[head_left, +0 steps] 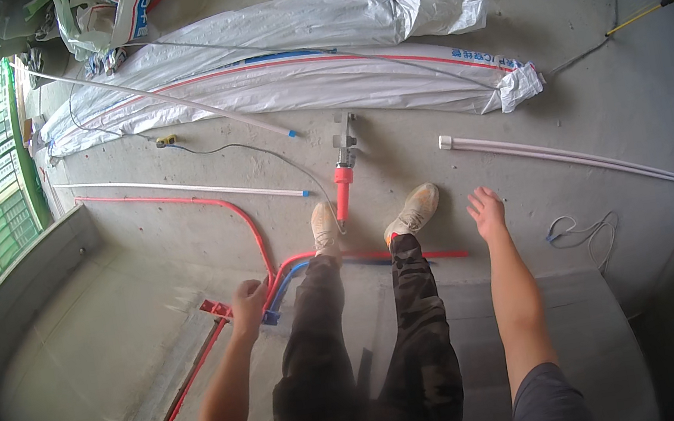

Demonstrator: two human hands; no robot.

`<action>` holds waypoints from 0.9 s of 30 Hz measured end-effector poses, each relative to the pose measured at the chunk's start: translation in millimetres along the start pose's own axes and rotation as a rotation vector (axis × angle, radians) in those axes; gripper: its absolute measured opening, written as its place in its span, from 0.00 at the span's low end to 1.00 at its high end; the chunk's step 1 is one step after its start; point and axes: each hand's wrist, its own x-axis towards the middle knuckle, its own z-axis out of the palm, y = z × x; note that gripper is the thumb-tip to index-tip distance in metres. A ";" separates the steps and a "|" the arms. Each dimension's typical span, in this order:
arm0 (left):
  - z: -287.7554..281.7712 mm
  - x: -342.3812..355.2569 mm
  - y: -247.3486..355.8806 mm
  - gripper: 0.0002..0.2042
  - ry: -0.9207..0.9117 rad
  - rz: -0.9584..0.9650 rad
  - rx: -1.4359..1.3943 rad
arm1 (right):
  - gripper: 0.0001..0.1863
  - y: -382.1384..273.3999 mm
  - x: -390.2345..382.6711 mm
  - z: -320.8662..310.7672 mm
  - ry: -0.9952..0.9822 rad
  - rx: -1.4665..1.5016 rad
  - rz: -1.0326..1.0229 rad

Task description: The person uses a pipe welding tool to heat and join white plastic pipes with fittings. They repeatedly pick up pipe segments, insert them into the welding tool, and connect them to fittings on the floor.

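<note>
My left hand [248, 304] hangs at the left beside my leg, its fingers curled. Whatever they may hold is hidden. In the picture it lies over the red pipes [262, 248] and a blue pipe [280, 287] that run along the floor. Fingers apart, my right hand [487, 211] is on the right with nothing in it. Between them and farther out, a red-handled pipe welder [344, 185] with a metal head lies on the floor in front of my shoes [412, 210]. A grey cord trails from its handle end.
Long white plastic-wrapped bundles [292, 86] lie across the far floor. Pale pipes [574, 160] rest at the right, and other white pipes [194, 188] at the left. A tape measure [165, 141], a loose grey cable [589, 232] and a low concrete ledge [22, 262] are also around.
</note>
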 end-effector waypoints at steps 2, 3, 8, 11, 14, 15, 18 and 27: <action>-36.1 14.2 -20.9 0.12 0.039 -0.018 -0.048 | 0.32 21.3 -31.6 16.8 -0.028 -0.302 0.022; -42.2 23.3 -28.7 0.12 0.055 -0.036 -0.087 | 0.31 32.6 -50.4 24.3 -0.062 -0.421 0.000; -2.2 83.1 -41.9 0.11 -0.217 0.073 0.008 | 0.25 72.6 -118.0 63.2 -0.070 -0.790 0.093; 55.9 125.5 -40.2 0.12 -0.368 0.018 0.064 | 0.27 94.9 -115.8 103.7 -0.295 -1.113 -0.060; 113.4 171.7 -49.7 0.16 -0.421 0.027 -0.004 | 0.36 122.5 -74.8 164.5 -0.494 -1.270 -0.019; 134.5 191.9 -52.9 0.17 -0.429 0.016 -0.018 | 0.38 135.3 -56.3 189.9 -0.459 -1.254 -0.021; 193.6 263.5 -57.5 0.23 -0.322 0.100 0.075 | 0.46 175.2 -9.1 253.8 -0.279 -1.164 0.046; 298.5 366.4 -23.4 0.26 -0.059 -0.145 -0.211 | 0.22 256.4 42.5 292.0 0.006 -0.529 0.106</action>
